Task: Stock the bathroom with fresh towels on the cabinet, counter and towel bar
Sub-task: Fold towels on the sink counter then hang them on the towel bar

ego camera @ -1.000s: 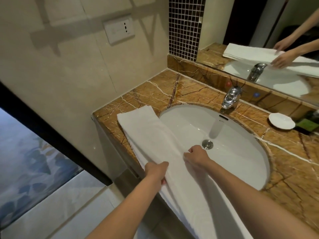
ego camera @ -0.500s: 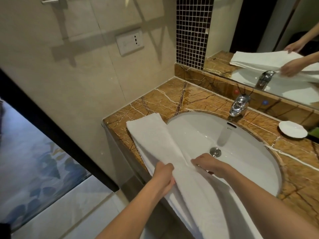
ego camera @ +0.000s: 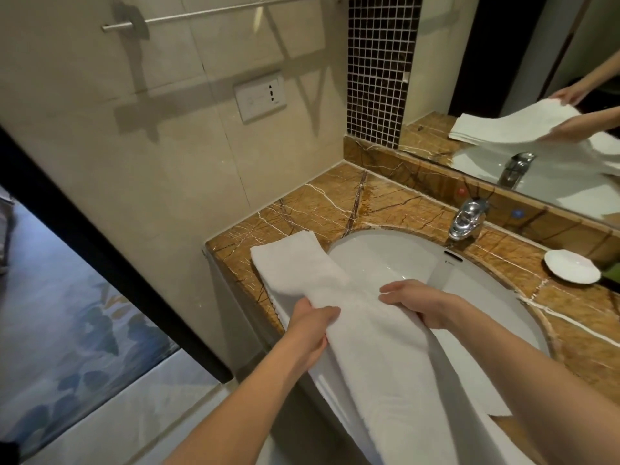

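Note:
A long white towel (ego camera: 375, 347), folded into a strip, lies along the front edge of the brown marble counter (ego camera: 322, 203) and over the rim of the white sink (ego camera: 396, 263). My left hand (ego camera: 312, 327) grips the towel's left edge, thumb on top. My right hand (ego camera: 419, 303) holds the right edge over the basin, fingers curled under the cloth. The middle of the towel is lifted between my hands, while its far end rests on the counter. A metal towel bar (ego camera: 201, 13) is mounted on the wall above.
A chrome faucet (ego camera: 468, 218) stands behind the sink, and a white soap dish (ego camera: 572, 266) sits to its right. The mirror (ego camera: 536, 95) reflects my hands and the towel. A wall socket (ego camera: 261, 95) is below the bar. A doorway with patterned carpet (ego camera: 60, 313) opens at left.
Both hands have taken a firmer hold of the towel and raised its middle off the counter edge. The view has tilted up, bringing the towel bar into sight.

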A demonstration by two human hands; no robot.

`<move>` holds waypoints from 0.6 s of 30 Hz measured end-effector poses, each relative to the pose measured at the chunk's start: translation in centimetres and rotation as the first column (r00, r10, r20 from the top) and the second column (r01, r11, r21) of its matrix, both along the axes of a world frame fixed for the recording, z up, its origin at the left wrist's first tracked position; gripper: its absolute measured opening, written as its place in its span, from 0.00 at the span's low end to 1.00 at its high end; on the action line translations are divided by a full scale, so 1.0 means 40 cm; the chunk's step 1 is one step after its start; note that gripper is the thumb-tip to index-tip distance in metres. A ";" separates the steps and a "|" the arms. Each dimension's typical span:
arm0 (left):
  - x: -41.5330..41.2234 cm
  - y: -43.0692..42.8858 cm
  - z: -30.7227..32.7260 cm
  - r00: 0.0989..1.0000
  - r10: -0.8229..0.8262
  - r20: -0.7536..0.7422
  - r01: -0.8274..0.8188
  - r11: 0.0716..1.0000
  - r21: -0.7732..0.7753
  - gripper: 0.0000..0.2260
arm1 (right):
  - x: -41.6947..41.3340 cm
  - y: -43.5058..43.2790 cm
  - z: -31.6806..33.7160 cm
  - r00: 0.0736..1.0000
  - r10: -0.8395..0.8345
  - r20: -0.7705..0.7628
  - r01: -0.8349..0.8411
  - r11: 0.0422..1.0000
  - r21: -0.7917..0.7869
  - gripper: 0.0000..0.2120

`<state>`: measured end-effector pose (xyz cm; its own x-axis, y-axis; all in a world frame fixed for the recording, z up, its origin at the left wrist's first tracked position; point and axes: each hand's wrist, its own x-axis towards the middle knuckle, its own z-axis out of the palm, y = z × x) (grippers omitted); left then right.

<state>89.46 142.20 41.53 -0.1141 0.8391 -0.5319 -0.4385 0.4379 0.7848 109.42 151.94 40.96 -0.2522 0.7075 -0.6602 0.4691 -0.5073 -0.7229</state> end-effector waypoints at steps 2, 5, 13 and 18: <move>-0.014 0.026 0.030 0.998 0.018 -0.068 -0.017 1.000 0.006 0.15 | -0.012 0.016 0.035 0.997 -0.026 -0.077 0.028 0.999 0.018 0.15; -0.034 0.057 0.086 0.988 0.034 -0.151 -0.034 0.999 0.007 0.18 | -0.031 0.030 0.101 0.989 -0.026 -0.146 0.033 0.998 0.045 0.15; -0.100 0.106 0.319 0.967 0.009 -0.255 0.017 0.995 0.099 0.12 | -0.081 0.035 0.301 0.877 -0.082 -0.474 0.074 0.997 -0.036 0.15; -0.148 0.112 0.497 0.938 -0.005 -0.348 0.078 0.977 0.197 0.10 | -0.128 0.027 0.439 0.783 -0.142 -0.606 0.067 0.987 -0.144 0.14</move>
